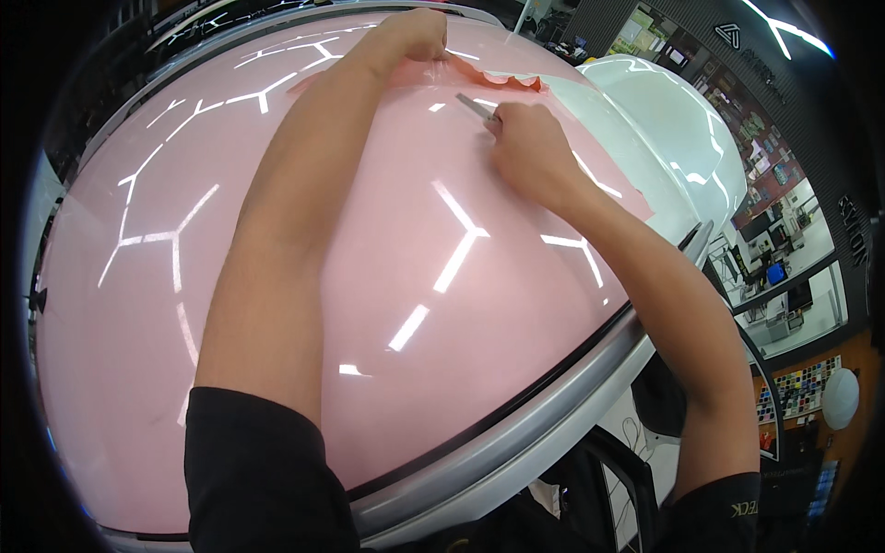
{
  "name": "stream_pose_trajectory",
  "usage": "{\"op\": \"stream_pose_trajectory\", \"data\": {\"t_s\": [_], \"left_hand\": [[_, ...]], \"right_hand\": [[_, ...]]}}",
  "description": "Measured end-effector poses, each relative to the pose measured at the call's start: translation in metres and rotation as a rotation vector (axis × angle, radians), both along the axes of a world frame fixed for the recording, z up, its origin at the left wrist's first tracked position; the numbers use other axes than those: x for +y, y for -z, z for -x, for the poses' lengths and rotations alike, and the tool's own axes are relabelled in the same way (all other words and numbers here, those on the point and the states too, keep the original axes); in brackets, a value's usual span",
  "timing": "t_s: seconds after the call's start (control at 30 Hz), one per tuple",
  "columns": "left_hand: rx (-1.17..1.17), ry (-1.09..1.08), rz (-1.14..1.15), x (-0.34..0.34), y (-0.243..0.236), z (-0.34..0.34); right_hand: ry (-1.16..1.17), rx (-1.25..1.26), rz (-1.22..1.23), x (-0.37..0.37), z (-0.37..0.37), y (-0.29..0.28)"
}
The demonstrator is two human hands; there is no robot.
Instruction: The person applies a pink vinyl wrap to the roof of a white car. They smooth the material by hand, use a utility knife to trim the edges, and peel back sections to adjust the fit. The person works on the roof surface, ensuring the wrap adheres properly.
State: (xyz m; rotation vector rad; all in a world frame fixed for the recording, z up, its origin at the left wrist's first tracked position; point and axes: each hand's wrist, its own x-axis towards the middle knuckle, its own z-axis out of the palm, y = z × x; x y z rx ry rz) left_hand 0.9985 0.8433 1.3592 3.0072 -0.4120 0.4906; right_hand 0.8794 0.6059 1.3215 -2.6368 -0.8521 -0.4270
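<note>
Glossy pink film (516, 249) covers most of a car roof and wraps smoothly over its curve. Toward the far side the film's edge is loose and wavy, curling up in a deeper pink flap (502, 81). My left hand (419, 35) reaches across to that edge, its fingers closed in a pinch on the film. Closer to me and to the right, my right hand (533, 147) is closed around a slim grey flat-bladed tool (474, 105), whose tip points up and left just over the film. Most of the tool's handle is hidden in the fist.
A pale, uncovered glossy panel (673, 129) lies beyond the film at the right. A silver roof rail (516, 442) runs along the near side, above an open car door (618, 470). Shelves and a board of colour swatches (802, 387) stand at the right.
</note>
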Motion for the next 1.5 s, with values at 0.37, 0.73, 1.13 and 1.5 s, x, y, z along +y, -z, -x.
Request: {"op": "stream_pose_trajectory", "data": {"t_s": [0.37,0.73,1.13,1.5], "left_hand": [[-0.084,-0.021,0.008,0.013,0.015,-0.020],[-0.075,-0.058,-0.040,0.012,0.007,-0.013],[-0.086,-0.086,-0.024,0.014,0.011,-0.017],[-0.090,-0.140,0.032,0.014,0.005,0.001]], "right_hand": [[0.065,-0.115,0.069,0.047,-0.037,0.003],[0.043,-0.091,0.143,0.053,-0.040,-0.004],[-0.003,-0.134,0.223,0.048,-0.058,-0.009],[-0.022,-0.089,0.355,0.040,-0.052,-0.041]]}}
